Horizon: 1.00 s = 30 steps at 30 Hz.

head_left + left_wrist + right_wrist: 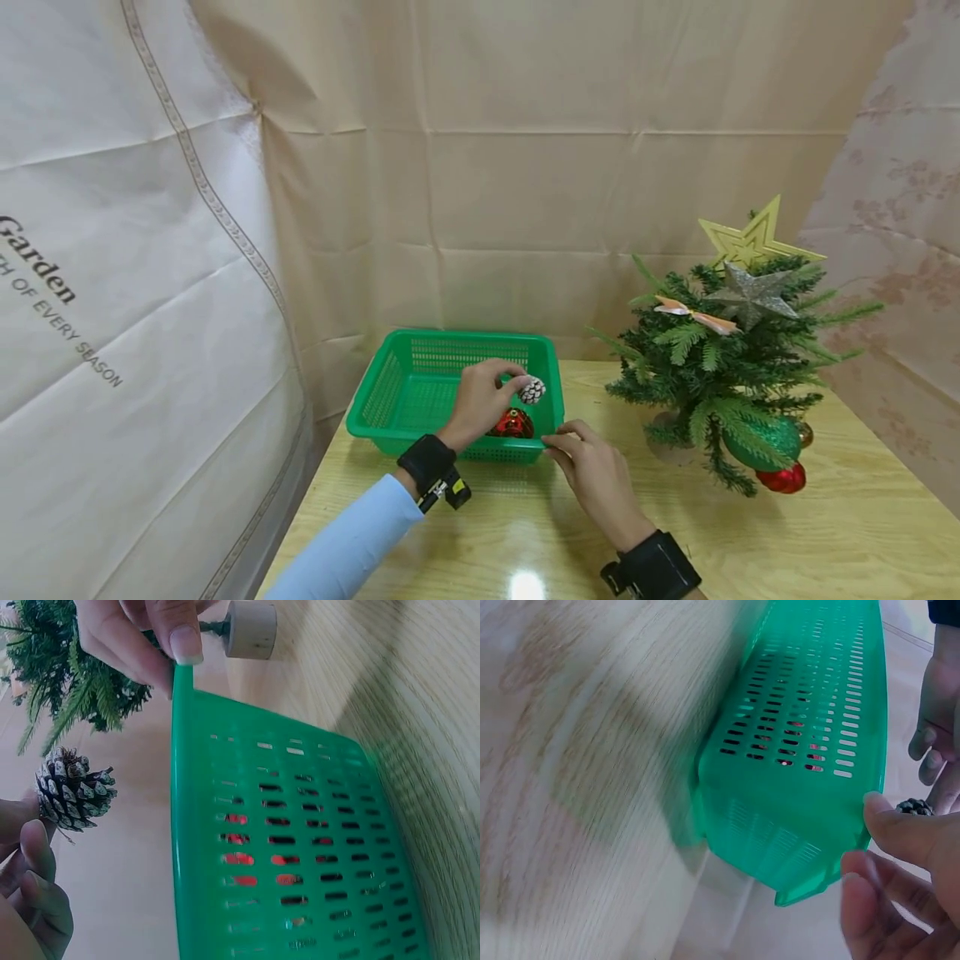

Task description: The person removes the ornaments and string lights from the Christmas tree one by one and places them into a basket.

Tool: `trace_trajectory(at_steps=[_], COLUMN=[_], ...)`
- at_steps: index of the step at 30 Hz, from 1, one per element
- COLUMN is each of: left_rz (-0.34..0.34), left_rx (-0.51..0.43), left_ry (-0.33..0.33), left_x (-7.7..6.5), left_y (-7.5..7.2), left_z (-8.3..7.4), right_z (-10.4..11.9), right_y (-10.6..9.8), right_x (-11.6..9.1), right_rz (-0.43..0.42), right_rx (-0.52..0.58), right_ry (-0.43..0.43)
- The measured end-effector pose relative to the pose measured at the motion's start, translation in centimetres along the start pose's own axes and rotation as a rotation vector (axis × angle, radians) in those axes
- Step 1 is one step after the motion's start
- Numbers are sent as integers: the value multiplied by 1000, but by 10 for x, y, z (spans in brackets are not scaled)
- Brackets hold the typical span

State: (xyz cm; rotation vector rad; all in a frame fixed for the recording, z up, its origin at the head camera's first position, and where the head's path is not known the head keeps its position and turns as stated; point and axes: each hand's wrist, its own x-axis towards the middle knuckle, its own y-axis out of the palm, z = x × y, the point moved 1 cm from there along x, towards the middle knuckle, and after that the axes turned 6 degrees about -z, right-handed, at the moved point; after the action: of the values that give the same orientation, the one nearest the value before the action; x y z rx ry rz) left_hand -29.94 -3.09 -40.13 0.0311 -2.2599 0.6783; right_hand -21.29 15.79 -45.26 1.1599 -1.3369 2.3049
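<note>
My left hand point(483, 396) pinches a pine cone point(532, 390) with white-tipped scales between thumb and fingers, above the right part of the green plastic basket point(358, 421). In the left wrist view the pine cone point(73, 791) hangs at the fingertips, higher than the basket rim. With thumb and fingers my right hand point(592, 475) grips the basket's near right corner. The right wrist view shows its thumb point(881, 814) lying on the rim. A shiny red ball ornament point(513, 423) lies inside the basket, partly hidden by the left hand and front wall.
A small Christmas tree point(720, 367) stands to the right on the wooden table point(480, 533). It carries a gold star point(757, 237), a silver star point(752, 293), a pale ribbon bow point(696, 315), a green ball point(765, 442) and a red ball point(782, 478). A beige cloth point(525, 167) hangs behind.
</note>
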Motion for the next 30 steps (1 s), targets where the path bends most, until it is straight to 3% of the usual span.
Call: trace_trajectory(at_steps=[7,14,30], left_rz=[-34,-17,-43], left_rx=[25,43,80], left_ry=[34,-7,-30], left_x=[-2,-6,-13], left_y=[-8,-15,-29], left_z=[8,13,24], right_z=[0,0,0], right_y=[-2,-2,-1], right_x=[1,0,0], right_rz=[-12,12,4], right_rx=[-3,3,3], right_ry=[-9,19,18])
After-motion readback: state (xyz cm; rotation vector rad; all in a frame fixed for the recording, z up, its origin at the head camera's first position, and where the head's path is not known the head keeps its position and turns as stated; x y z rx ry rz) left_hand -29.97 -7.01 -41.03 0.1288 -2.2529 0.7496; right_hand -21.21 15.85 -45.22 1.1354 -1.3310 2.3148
